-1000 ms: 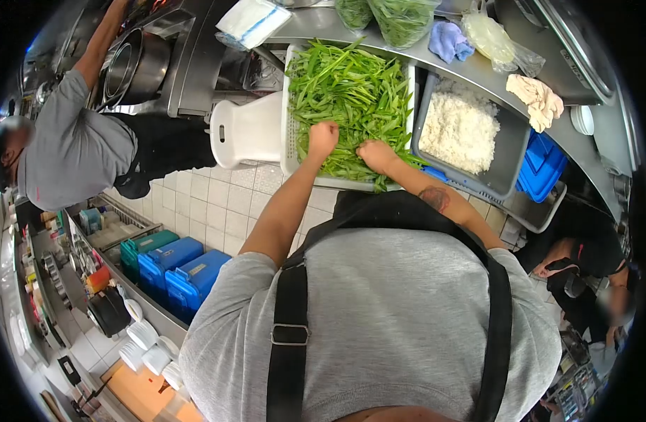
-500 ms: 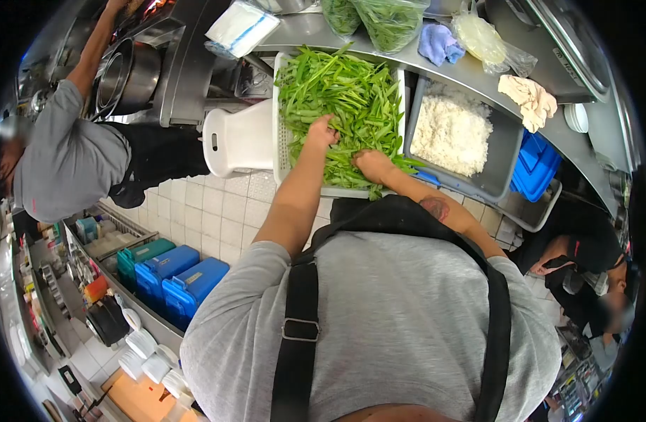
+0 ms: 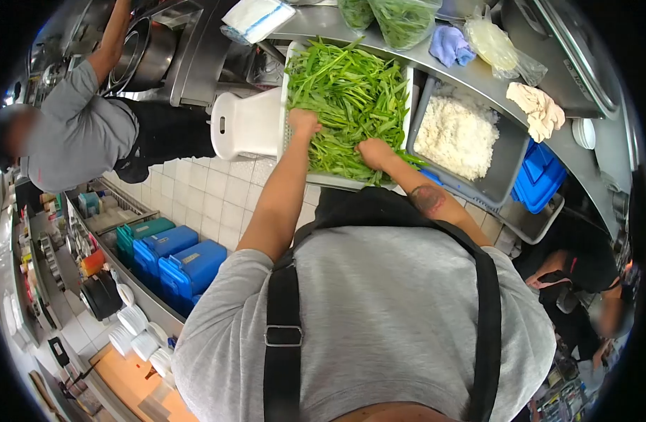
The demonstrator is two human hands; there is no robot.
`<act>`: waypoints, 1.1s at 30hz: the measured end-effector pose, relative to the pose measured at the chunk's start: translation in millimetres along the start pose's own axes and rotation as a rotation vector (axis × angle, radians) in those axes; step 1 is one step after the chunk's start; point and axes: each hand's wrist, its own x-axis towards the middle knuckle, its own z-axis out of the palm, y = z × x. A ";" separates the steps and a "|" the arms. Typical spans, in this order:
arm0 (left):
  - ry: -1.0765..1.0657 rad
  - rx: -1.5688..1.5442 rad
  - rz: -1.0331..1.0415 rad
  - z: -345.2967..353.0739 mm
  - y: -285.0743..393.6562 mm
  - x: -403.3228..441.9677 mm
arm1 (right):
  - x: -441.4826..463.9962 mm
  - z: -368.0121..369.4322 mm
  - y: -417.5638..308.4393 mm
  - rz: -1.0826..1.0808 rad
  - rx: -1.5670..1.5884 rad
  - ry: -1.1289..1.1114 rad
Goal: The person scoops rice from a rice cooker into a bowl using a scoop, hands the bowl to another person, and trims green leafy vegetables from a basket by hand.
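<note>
A white plastic crate [image 3: 410, 95] is heaped with long-stemmed leafy greens [image 3: 355, 84]. At the crate's left side, my left hand [image 3: 305, 122] is closed around some of the greens, its fingertips partly hidden among the stems. My right hand [image 3: 374, 152], lower and nearer the crate's front edge, is also closed on greens; leaves cover part of its fingers. The two hands are apart, with loose leaves and stems lying between them.
Right of the crate is a grey tub [image 3: 501, 184] of cooked white rice [image 3: 458, 137]. A white stool [image 3: 247, 123] stands left. A steel counter [image 3: 309, 24] behind carries bagged greens [image 3: 400, 21] and cloths [image 3: 451, 46]. One person [image 3: 84, 133] works at left, another [image 3: 583, 274] at right.
My left hand has moved left from the middle of the greens to the crate's left side. My right hand stays near the front edge. The view has shifted slightly.
</note>
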 end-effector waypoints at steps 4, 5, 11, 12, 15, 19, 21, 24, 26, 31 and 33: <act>0.120 -0.043 -0.017 -14.1 28.8 -35.5 | 9.5 4.4 6.4 -0.004 -0.021 -0.037; 0.127 -0.119 -0.037 -15.1 44.0 -56.4 | 7.1 0.9 5.7 -0.015 0.063 -0.008; -0.020 -0.486 0.165 -41.1 74.5 -117.4 | -9.3 -38.8 10.3 -0.154 0.508 0.307; -0.068 -0.581 0.157 -47.2 75.4 -122.2 | -11.5 -48.3 9.2 -0.106 0.577 0.337; -0.188 -0.824 0.151 -55.1 77.5 -133.8 | -18.1 -77.4 6.2 0.082 0.853 0.369; -0.306 -1.042 0.175 -34.7 82.7 -153.0 | -26.9 -106.0 -12.8 0.034 1.029 0.561; -0.419 -1.126 0.189 -21.2 83.7 -163.4 | -30.3 -113.6 -32.5 0.024 1.297 0.630; -0.441 -1.244 -0.006 -1.9 77.0 -170.4 | -34.4 -128.0 -60.1 -0.018 1.535 0.792; -0.506 -1.268 -0.103 5.2 72.9 -177.2 | -40.4 -144.1 -74.5 -0.113 1.466 0.893; -0.615 -1.055 -0.322 -1.9 60.3 -177.3 | -34.5 -151.4 -54.9 -0.044 1.538 0.828; -0.550 -0.875 -0.292 -14.9 61.2 -179.0 | -38.3 -157.7 -41.2 0.015 1.511 0.685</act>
